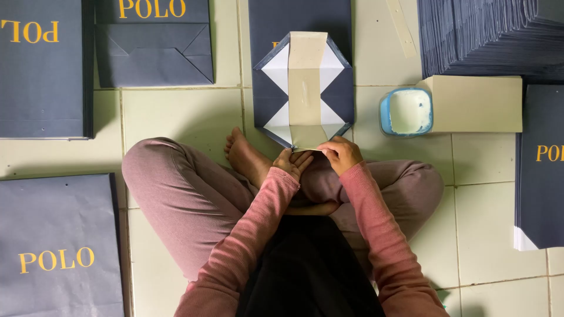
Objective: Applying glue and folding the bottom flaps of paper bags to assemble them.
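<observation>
Head view: you sit cross-legged on the tiled floor, dark blue paper bag (304,88) lying flat just ahead so its opened bottom faces you. Left hand (292,162) and right hand (341,154), fingers closed, pinch the beige cardboard strip's (306,88) near edge. Blue glue tub (406,111) sits near right.

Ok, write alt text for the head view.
Seen from above, a person sitting cross-legged on a tiled floor has both hands, left hand and right hand, at the near edge of a dark blue paper bag with a beige card strip. A blue tub sits nearby.
</observation>
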